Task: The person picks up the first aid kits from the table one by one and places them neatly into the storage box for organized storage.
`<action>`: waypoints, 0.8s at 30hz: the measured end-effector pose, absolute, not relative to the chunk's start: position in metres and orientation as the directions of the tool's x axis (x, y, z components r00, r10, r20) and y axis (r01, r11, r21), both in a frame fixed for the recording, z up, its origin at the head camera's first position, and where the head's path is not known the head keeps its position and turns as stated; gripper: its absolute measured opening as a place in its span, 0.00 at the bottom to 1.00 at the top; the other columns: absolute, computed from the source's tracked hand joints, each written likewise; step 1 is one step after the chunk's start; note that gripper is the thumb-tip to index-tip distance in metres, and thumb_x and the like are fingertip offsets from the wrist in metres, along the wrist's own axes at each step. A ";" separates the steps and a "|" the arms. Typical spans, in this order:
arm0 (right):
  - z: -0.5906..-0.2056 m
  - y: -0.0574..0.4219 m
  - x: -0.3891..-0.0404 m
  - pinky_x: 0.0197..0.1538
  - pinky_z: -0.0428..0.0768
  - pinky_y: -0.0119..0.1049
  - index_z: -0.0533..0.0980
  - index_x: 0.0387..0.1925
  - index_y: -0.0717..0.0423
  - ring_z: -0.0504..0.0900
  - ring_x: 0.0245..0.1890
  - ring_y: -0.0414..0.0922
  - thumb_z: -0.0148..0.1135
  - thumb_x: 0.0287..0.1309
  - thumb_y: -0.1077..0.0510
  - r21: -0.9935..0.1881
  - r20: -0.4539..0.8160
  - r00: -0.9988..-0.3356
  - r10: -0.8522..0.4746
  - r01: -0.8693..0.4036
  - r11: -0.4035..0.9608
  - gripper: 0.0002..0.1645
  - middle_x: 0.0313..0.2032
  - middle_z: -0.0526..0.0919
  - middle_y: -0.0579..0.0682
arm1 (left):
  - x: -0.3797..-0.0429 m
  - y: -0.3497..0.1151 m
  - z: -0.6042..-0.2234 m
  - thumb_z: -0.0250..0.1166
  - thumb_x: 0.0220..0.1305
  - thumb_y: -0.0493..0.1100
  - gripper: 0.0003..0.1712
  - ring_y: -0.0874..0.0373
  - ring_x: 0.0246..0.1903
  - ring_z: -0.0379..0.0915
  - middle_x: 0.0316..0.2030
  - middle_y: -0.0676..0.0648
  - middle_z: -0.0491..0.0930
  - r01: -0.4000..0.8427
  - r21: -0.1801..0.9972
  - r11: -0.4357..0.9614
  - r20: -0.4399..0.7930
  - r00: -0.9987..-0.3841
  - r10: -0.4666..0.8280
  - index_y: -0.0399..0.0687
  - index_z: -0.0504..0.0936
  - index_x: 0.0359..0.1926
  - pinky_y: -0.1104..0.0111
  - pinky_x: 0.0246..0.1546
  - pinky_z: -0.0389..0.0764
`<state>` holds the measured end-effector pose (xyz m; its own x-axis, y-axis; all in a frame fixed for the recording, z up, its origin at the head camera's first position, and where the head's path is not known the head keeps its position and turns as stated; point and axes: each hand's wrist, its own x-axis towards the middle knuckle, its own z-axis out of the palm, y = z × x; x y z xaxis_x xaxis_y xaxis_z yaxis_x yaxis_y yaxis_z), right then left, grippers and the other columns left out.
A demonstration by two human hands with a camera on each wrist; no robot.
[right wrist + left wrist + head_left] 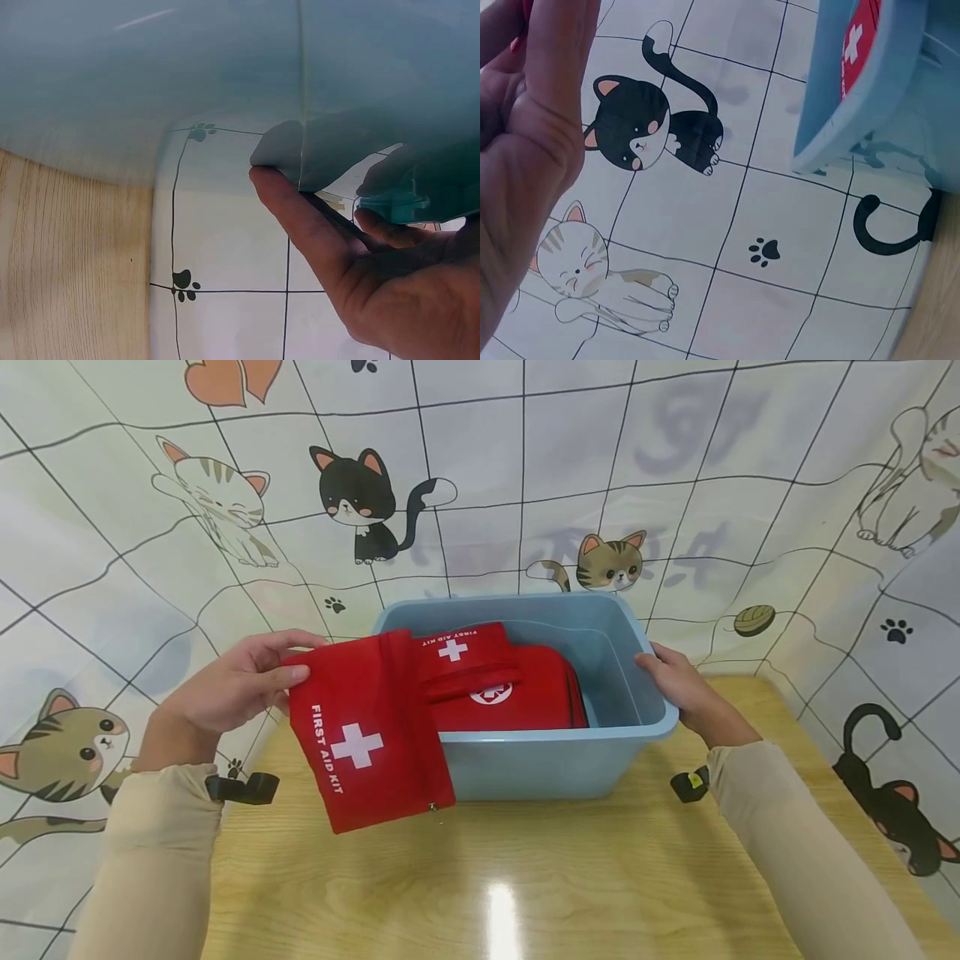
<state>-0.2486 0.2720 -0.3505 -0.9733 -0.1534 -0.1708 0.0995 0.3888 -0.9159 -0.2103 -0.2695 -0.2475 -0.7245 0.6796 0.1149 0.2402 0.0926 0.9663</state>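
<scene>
My left hand (228, 689) pinches a flat red first aid pouch (375, 781) by its upper left corner, thumb on the near face. The pouch, printed with a white cross, hangs in front of the left end of a light blue plastic bin (532, 768). At the bin's right end my right hand (681, 687) grips the rim, thumb over the top edge and fingers outside, below the lip. Inside the bin lie a smaller red first aid pouch (468, 652) and a larger red zipped case (543, 706) beneath it. The hanging pouch hides the bin's left front corner.
The bin stands on a light wood table (465, 877) near its back. Behind it and at both sides rises a white gridded wall covering (480, 485) with cartoon cats. A black wrist mount (243, 788) sits at each cuff.
</scene>
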 end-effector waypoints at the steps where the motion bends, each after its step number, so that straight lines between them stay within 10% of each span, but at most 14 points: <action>1: -0.351 0.272 -0.249 0.65 0.61 0.69 0.40 0.79 0.51 0.58 0.70 0.69 0.33 0.78 0.47 -0.916 -0.172 -0.973 -0.154 0.100 0.389 0.36 0.74 0.53 0.68 | -0.212 -0.267 -0.246 0.48 0.72 0.26 0.24 0.50 0.46 0.82 0.52 0.43 0.80 0.236 0.968 0.087 0.120 -0.737 0.666 0.46 0.72 0.65 0.59 0.38 0.87; 24: -0.351 0.272 -0.247 0.65 0.62 0.68 0.42 0.79 0.53 0.58 0.70 0.68 0.36 0.78 0.47 -0.921 -0.154 -0.977 -0.150 0.087 0.380 0.37 0.73 0.54 0.68 | -0.251 -0.192 -0.234 0.59 0.71 0.37 0.26 0.47 0.55 0.76 0.63 0.41 0.69 0.152 0.980 -0.128 0.190 -0.904 0.383 0.49 0.68 0.69 0.62 0.43 0.85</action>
<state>-0.2470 0.2717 -0.3505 -0.9766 -0.1501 -0.1541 0.0870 0.3796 -0.9211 -0.2509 -0.1918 -0.2338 -0.9042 0.3828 0.1897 0.1516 -0.1276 0.9802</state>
